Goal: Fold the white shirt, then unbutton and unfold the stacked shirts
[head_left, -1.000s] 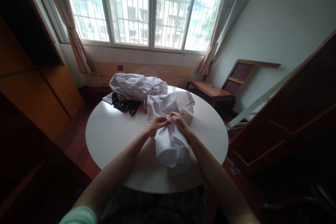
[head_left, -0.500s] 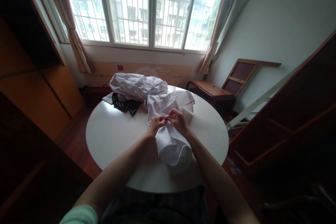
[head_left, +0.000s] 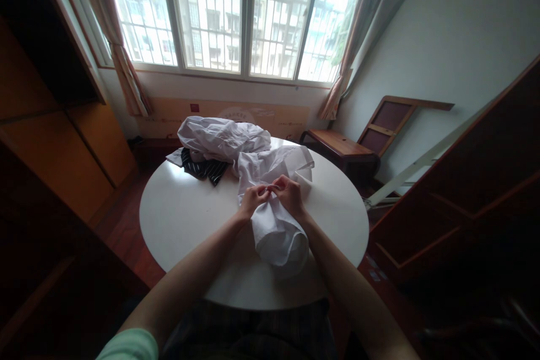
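White shirt, fingertip pinch too small

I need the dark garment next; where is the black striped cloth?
In the head view, the black striped cloth lies far left on the round table, tucked under the white pile.

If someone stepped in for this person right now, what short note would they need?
Left hand and right hand: both pinch the white shirt at one spot, fingertips almost touching.
The shirt lies crumpled on the round white table, its near end hanging toward the table edge.
Behind it: a second white garment heaped over a dark striped cloth.
Done: nothing looks folded.
Left: the shirt is in hand; the heap is untouched.
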A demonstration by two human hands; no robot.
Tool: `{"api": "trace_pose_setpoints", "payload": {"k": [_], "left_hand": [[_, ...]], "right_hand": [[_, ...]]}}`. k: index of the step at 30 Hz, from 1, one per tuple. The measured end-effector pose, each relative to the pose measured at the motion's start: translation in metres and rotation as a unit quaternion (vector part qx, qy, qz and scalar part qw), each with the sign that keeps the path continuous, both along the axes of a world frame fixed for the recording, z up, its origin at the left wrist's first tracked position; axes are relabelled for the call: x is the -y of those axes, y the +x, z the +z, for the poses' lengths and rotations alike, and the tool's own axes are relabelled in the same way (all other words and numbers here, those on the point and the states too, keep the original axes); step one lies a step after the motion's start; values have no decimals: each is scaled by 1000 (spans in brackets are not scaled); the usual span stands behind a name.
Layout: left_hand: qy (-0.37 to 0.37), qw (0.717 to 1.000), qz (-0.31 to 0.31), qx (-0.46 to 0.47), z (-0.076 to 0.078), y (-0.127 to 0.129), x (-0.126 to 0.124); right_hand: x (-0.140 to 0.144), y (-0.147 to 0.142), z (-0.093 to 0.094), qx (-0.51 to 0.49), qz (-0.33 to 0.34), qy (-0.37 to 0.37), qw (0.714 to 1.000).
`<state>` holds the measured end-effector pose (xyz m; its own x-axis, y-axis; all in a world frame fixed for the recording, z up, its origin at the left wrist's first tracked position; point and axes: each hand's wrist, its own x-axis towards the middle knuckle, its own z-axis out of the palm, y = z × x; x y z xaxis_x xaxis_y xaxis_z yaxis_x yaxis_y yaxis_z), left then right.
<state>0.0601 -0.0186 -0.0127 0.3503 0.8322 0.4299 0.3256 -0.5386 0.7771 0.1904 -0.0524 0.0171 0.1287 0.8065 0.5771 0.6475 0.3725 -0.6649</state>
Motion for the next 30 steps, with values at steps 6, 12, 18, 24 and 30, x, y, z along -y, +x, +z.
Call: {"api": "trace_pose_setpoints", "payload": {"k": [6,12,18,24,30], "left_hand": [[-2,1000,19,-12,0,0,1],[0,1000,16,-17,-1,0,0],[3,1000,12,-17,-2,0,0],[3,1000,8,-18,-3,0,-1],[-2,1000,9,-22,-1,0,0]], "right_hand": [[0,0,1,13,6,3,1000],[-1,1,-1,4,13,-1,1000],[-1,0,-1,5,22,11,1000],[-1,0,-1,5,20,11,1000],[-1,0,-1,1,18,5,1000]]}}
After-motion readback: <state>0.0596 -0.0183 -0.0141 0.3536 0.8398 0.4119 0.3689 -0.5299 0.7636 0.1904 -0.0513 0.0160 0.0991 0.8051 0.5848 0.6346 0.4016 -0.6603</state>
